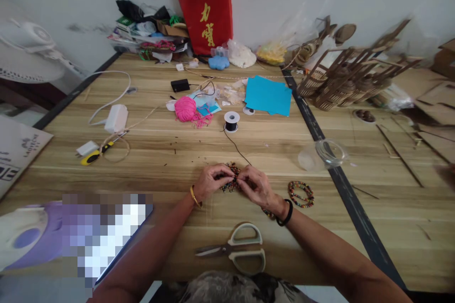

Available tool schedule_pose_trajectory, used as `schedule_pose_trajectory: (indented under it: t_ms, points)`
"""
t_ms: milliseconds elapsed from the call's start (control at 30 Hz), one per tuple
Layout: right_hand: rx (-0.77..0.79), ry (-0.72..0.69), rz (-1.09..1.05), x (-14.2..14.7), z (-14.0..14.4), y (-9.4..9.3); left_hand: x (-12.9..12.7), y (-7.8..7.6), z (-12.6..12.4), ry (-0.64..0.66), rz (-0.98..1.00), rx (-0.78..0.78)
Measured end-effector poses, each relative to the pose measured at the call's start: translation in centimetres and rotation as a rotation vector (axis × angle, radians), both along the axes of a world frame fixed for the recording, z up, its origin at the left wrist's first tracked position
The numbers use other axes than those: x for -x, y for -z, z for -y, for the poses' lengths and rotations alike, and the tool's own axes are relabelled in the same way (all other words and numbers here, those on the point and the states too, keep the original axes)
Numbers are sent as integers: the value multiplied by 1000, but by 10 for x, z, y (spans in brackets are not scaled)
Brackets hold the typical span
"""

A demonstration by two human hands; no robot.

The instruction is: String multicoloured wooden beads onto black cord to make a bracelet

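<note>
On the wooden table (170,160), both hands meet over a small heap of multicoloured beads (231,180) that lies near the middle of the near half. The left hand (209,181) has its fingers curled in, the tips pinched at the left edge of the heap; the right hand (256,187) is likewise curled, its fingertips pinching at the beads from the right, so that the two sets of fingertips almost touch. What exactly each pinch holds is too small to tell. A thin black cord (237,149) runs from the beads away to a spool (232,121) standing farther off on the table. Just right of the right hand lies a finished beaded bracelet (301,193), flat and apart from the heap. Nearer to the person, between the forearms, a pair of scissors (236,248) lies closed with its blades pointing left. Farther right, a clear plastic cup (322,155) lies on its side by the dark seam between the tables. Beyond the spool sit a ball of pink yarn (187,110) and some blue paper sheets (268,96). To the far left lie a white charger (115,118) with its cable and a yellow utility knife (91,156).
</note>
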State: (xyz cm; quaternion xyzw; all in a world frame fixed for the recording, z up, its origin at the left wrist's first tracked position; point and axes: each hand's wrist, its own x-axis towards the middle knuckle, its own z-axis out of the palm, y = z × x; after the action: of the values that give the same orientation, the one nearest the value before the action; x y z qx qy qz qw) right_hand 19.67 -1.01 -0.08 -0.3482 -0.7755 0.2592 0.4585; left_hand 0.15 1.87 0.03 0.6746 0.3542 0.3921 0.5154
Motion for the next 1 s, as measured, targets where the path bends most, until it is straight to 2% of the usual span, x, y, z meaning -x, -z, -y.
schedule_pose_trajectory:
  t_ms: [1000]
  points:
    - [-2,-1,33,0,0,5,1,1,2,10,-12,2]
